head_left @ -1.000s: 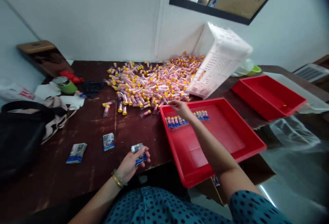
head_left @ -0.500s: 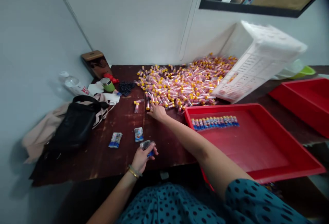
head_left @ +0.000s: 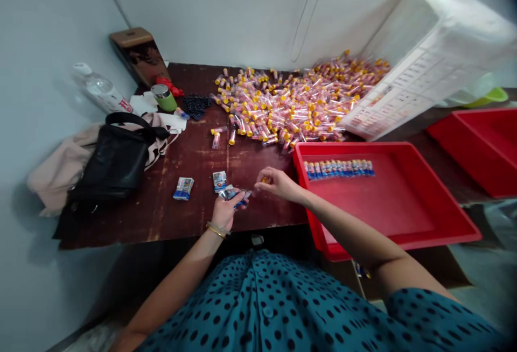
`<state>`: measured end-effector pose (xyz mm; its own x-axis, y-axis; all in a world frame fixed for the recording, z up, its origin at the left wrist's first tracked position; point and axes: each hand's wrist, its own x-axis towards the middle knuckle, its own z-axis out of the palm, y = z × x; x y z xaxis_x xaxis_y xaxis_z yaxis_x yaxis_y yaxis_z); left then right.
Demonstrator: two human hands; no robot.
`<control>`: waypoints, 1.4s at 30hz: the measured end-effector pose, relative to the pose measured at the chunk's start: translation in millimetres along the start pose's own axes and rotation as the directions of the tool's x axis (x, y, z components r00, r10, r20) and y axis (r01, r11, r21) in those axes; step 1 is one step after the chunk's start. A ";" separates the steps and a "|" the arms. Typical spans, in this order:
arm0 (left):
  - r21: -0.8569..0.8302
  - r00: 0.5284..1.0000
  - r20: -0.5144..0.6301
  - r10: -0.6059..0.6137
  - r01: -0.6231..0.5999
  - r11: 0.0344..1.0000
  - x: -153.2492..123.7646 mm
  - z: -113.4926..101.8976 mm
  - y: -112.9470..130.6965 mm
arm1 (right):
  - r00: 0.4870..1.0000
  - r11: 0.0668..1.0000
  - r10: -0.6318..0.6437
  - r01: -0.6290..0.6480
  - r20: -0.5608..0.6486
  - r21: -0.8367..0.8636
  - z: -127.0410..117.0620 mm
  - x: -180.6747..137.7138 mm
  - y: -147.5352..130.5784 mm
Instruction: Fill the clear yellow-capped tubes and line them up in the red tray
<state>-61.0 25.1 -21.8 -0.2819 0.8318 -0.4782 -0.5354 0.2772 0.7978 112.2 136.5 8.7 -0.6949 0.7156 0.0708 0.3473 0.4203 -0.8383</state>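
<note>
My left hand [head_left: 224, 213] is closed on blue-and-white printed plastic sleeves [head_left: 226, 192], thumb on top, a clear end pointing right. Facing it, my right hand [head_left: 283, 185] pinches a small yellow-capped tube [head_left: 265, 180], mostly hidden by the fingers. The two hands are a little apart above the table's front edge. Beside the left hand lies a small stack of printed sleeves [head_left: 219, 180], and another stack [head_left: 183, 188] is further left. Behind them spreads a large heap of pink, yellow-capped tubes [head_left: 283, 110]. A few loose tubes [head_left: 216, 140] lie at its left edge.
A red tray [head_left: 388, 212] on the right holds a row of sleeved tubes [head_left: 338, 168]. A white basket [head_left: 412, 83] leans tilted behind it, with another red tray [head_left: 480, 147] farther right. At left are a black bag [head_left: 117, 166], a bottle [head_left: 100, 91] and a green cup [head_left: 163, 97].
My right hand has left the heap and come back toward my left hand, with a yellow-capped tube in its fingers. My left hand still holds the sleeves. The view has tilted downward.
</note>
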 end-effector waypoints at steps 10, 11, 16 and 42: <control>0.313 0.951 0.309 0.005 -0.107 0.944 -15.2 24.5 5.3 | 0.998 0.998 -0.043 0.044 -0.037 0.036 -6.5 -34.5 -21.7; 0.347 0.943 0.333 -0.010 -0.113 0.931 -15.5 22.8 6.4 | 0.998 0.998 -0.043 0.044 -0.036 0.036 -10.5 -35.4 -23.0; 0.242 0.938 0.340 -0.068 -0.017 0.970 -16.2 16.0 5.0 | 0.979 0.950 0.139 -0.090 -0.149 0.299 -34.5 -42.1 -22.0; 0.209 0.894 0.410 -0.179 0.099 0.973 -23.5 38.7 -9.9 | 0.946 0.949 0.225 -0.158 -0.235 0.274 -17.4 -73.7 -17.0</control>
<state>-18.2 21.4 -4.2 0.1707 0.8913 -0.4201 -0.3820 0.4528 0.8056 168.5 86.4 27.1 -0.4311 0.9023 0.0051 0.2663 0.1326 -0.9547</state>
